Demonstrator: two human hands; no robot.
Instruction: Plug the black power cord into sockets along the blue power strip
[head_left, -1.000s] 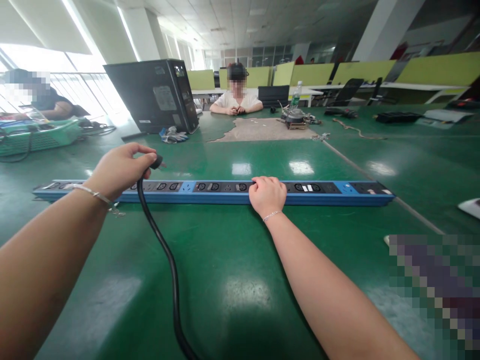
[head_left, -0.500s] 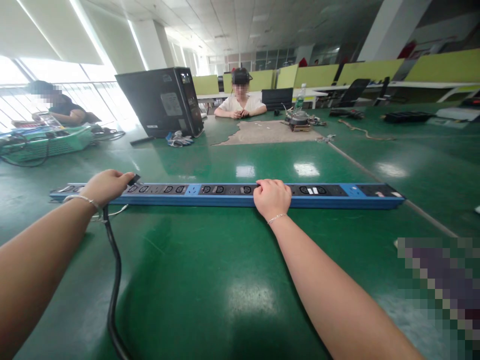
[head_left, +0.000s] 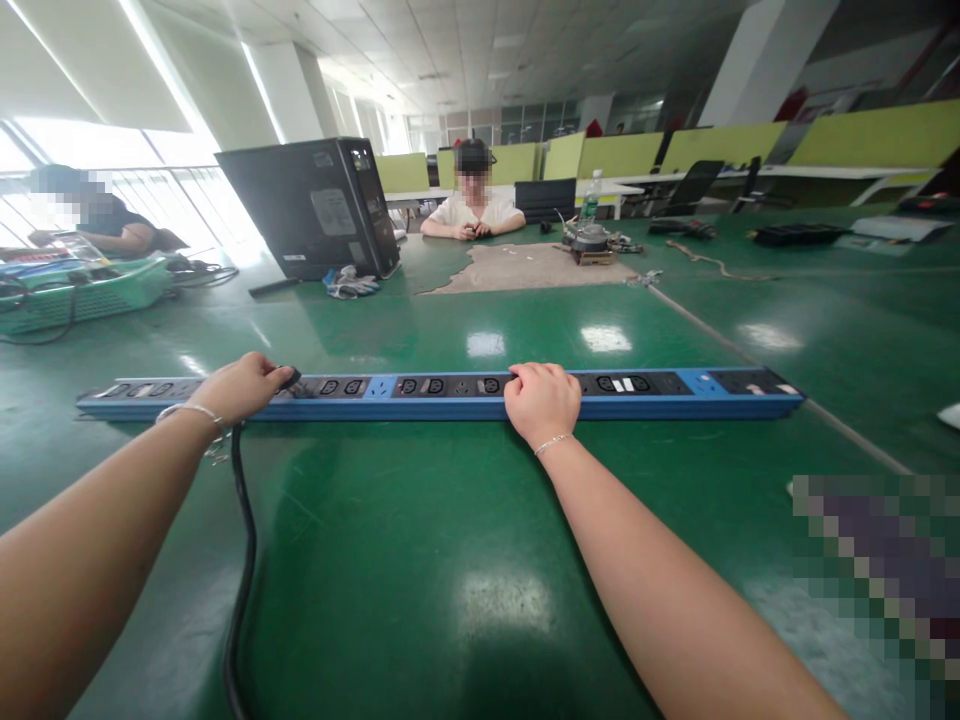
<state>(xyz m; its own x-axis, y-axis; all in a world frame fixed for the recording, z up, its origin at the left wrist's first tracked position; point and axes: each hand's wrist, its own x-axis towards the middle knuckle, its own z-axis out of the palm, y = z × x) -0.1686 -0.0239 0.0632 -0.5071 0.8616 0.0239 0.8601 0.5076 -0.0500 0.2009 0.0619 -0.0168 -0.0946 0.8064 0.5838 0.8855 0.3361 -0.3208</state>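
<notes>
A long blue power strip (head_left: 442,408) with black sockets lies across the green table in front of me. My left hand (head_left: 244,388) is closed on a black plug (head_left: 286,377), held over the strip's left part. Its prongs are close to a socket; whether they touch it I cannot tell. The plug's thick black cable (head_left: 244,540) hangs from under this hand and runs down toward me. My right hand (head_left: 544,402) is wrapped over the strip right of its middle, fingertips on the far edge.
A black computer case (head_left: 307,210) stands at the back left, with gloves (head_left: 351,283) at its foot. Further left is a green basket (head_left: 112,292) with cables. A person (head_left: 472,205) sits across the table, near a metal device (head_left: 587,240). Another person sits far left.
My left hand has moved right along the power strip with the plug, and the plug is now lower, over the sockets. My right hand keeps its grip.
</notes>
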